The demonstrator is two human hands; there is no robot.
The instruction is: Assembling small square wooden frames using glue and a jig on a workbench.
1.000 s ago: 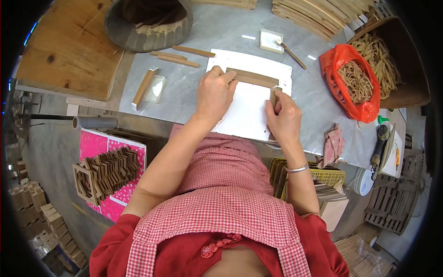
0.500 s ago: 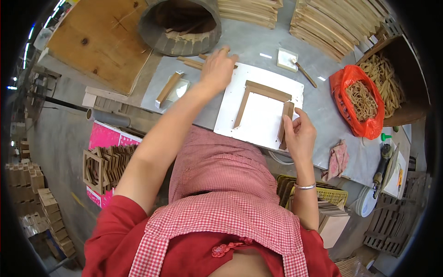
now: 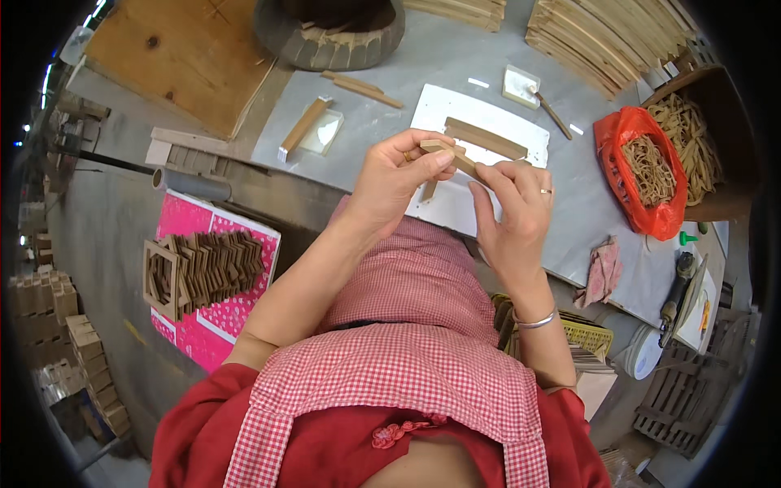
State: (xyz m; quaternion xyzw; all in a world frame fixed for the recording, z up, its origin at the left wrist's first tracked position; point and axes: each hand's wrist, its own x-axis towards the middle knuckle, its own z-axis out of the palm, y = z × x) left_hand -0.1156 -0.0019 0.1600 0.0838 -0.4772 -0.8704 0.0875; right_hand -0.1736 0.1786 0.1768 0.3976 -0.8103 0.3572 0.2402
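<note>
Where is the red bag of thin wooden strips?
In the head view, the red bag sits on the grey table at the person's right, beside a brown box of similar strips, above a pink rag.

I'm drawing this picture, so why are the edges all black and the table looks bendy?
Head view: a fisheye lens leaves a black ring around the picture and bows straight edges, like the grey table, near the rim. The middle is sharp and evenly lit: both hands, left hand and right hand, and the wooden strip they hold look clear, with only soft shadows.
</note>
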